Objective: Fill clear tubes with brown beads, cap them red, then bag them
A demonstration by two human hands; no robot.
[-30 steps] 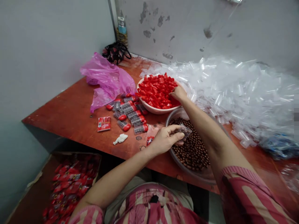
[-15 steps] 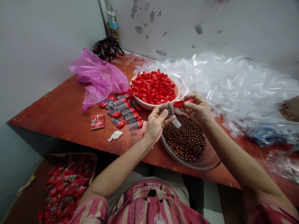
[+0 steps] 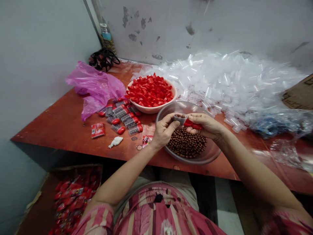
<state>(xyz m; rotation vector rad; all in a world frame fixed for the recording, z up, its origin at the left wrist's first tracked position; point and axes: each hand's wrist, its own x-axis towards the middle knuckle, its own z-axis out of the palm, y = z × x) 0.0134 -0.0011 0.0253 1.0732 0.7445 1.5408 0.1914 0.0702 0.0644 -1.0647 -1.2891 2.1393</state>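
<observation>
My left hand [image 3: 166, 130] is closed around a small clear plastic container [image 3: 180, 119], tilted so that brown balls show at its mouth. Pinched in my right hand [image 3: 204, 125] is a red plastic cap [image 3: 193, 124], its end at or touching the container's rim; I cannot tell which. Both hands are above a translucent bowl [image 3: 214, 156] that holds many brown balls [image 3: 187, 145]. Beyond my left hand stands a pale bowl [image 3: 156, 109] heaped with red caps [image 3: 151, 91]. Filled containers with red caps [image 3: 124, 116] lie in a cluster to the left.
A large pile of clear plastic containers [image 3: 232, 81] covers the back right. Nearby are a pink plastic bag [image 3: 95, 85], a red packet [image 3: 97, 130], a crumpled white scrap [image 3: 115, 142] and a cardboard piece [image 3: 299, 94]. A box of red items [image 3: 73, 195] sits below the table's left.
My right hand has brought the red cap against or close to the container in my left hand. The container has tipped, showing its mouth. The whole view has shifted slightly.
</observation>
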